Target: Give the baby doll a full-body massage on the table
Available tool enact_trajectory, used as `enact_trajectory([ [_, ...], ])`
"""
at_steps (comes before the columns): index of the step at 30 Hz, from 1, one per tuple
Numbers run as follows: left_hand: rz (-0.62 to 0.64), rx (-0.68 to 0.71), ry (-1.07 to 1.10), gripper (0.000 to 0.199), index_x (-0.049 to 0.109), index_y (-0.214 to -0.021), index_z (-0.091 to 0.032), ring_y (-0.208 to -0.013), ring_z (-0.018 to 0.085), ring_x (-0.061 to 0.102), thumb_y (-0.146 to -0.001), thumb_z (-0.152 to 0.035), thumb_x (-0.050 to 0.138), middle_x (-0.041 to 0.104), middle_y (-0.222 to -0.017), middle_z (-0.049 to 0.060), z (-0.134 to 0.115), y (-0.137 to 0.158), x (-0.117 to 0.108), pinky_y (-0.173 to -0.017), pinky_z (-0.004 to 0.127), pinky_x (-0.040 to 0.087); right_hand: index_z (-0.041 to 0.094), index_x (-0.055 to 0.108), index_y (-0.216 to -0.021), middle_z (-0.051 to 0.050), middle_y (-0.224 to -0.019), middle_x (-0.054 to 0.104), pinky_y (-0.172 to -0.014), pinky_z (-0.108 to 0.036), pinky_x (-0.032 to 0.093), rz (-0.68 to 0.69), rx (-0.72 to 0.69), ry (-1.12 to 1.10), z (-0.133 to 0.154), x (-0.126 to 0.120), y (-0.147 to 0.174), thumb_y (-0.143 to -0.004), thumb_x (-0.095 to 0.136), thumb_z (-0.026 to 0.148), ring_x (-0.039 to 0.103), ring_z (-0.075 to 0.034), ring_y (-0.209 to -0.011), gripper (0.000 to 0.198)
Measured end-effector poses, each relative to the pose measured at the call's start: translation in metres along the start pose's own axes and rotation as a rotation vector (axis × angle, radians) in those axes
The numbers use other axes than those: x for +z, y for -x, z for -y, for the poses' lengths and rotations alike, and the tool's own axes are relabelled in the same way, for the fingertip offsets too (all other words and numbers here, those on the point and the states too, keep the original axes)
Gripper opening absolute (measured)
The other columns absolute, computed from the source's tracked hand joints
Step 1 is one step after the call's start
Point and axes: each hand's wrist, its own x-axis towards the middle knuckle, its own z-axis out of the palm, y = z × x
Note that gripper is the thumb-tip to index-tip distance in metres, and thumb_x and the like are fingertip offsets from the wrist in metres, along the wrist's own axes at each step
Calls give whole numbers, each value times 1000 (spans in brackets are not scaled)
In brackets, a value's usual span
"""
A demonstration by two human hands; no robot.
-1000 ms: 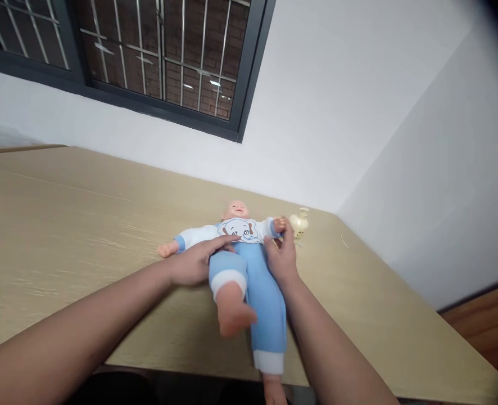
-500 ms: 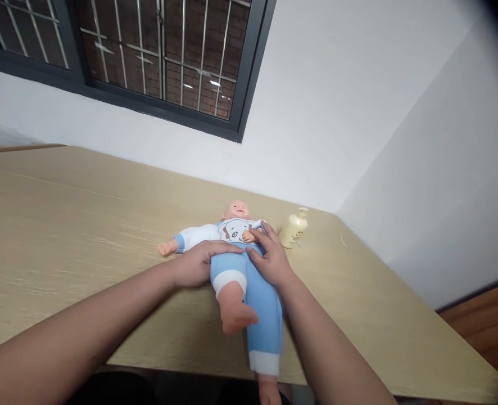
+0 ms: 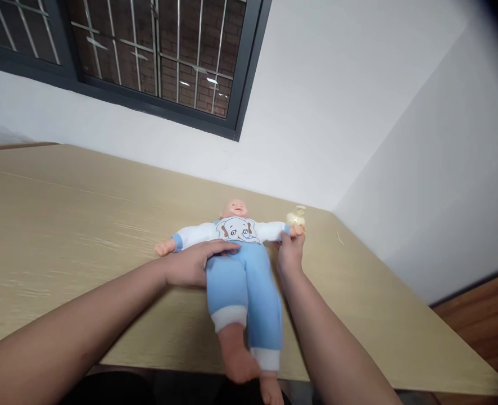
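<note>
On its back on the table lies a baby doll [image 3: 259,281] in blue trousers and a white top with an elephant face, its head toward the wall. My left hand [image 3: 192,261] is at the doll's waist, fingers laid across the belly and palm against the hip. With my right hand [image 3: 290,256] I grip the doll's arm near the blue cuff, thumb and fingers closed; the arm is stretched out to the right. Behind the doll's hand stands a pale yellow pump bottle [image 3: 297,215], its lower part hidden.
The pale wooden table [image 3: 105,208] runs back to a white wall, under a barred window [image 3: 156,53]. A thin white strand [image 3: 340,238] lies right of the bottle. The doll's feet reach past the front edge of the table.
My right hand has left the doll's waist and taken its arm, which has swung from over the chest out to the right. The doll's raised leg has come down toward me.
</note>
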Motion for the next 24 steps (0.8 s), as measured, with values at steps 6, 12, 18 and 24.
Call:
enact_trajectory([
  [6, -173, -23, 146, 58, 51, -144, -24, -119, 26, 61, -87, -25, 65, 63, -131, 10, 2, -3, 9, -105, 43, 46, 28, 41, -148, -11, -153, 40, -116, -48, 36, 492, -540, 496, 31, 6, 36, -83, 66, 37, 37, -28, -144, 70],
  [12, -171, 76, 204, 33, 71, -121, -20, -112, 26, 64, -89, -28, 65, 69, -123, 12, 1, -10, 8, -101, 41, 48, 35, 56, -138, -7, -160, 28, -119, -56, 27, 675, -584, 791, 37, 6, 42, -87, 64, 46, 23, -33, -150, 53],
  [18, -145, 65, 199, 33, 69, -122, -21, -114, 25, 64, -89, -26, 64, 68, -127, 11, 0, -10, 8, -101, 40, 48, 35, 58, -137, -7, -160, 29, -119, -56, 26, 684, -592, 841, 38, 7, 42, -89, 61, 47, 23, -34, -150, 49],
  [24, -103, 59, -29, 58, 58, -135, -25, -125, 28, 56, -79, -26, 72, 61, -136, 8, -2, -4, 2, -112, 44, 39, 27, 38, -148, -12, -152, 41, -113, -50, 39, 396, -409, 471, 23, 9, 31, -81, 69, 41, 43, -30, -139, 76],
])
